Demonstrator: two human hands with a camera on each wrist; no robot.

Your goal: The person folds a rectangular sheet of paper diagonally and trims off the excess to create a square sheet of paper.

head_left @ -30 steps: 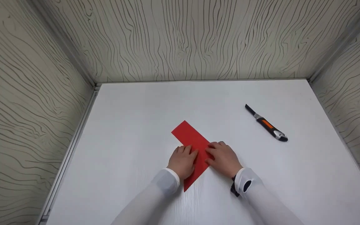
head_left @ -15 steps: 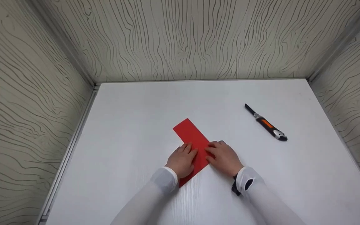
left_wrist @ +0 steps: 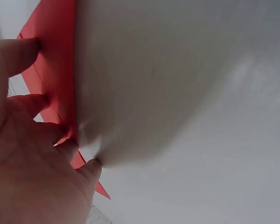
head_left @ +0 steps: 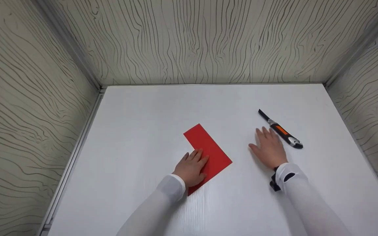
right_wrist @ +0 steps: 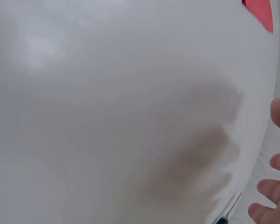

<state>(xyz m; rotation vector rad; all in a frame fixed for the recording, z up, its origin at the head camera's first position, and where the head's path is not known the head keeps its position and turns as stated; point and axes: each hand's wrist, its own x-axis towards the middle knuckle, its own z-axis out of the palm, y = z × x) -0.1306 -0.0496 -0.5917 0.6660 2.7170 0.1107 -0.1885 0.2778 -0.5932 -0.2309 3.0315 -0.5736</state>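
Observation:
A folded sheet of red paper (head_left: 213,152) lies on the white table, bent into an L shape. My left hand (head_left: 191,168) rests on its left part with the fingers spread and pressing it down. In the left wrist view the fingertips touch the red paper (left_wrist: 60,60) along its folded edge. To the right, my right hand (head_left: 269,149) hovers with fingers spread and holds nothing; its shadow falls on the table in the right wrist view. Just beyond its fingertips lies a utility knife (head_left: 282,132) with a black blade and a black and orange handle.
The white tabletop (head_left: 136,131) reaches back to a wood-grain patterned wall (head_left: 192,42). Similar panels stand at the left and right sides, with metal rails along the edges. A dark strap (head_left: 275,183) sits at my right wrist.
My right hand has let go of the paper's right edge and moved right and away from me, near the utility knife. My left hand stays on the paper, which has turned slightly.

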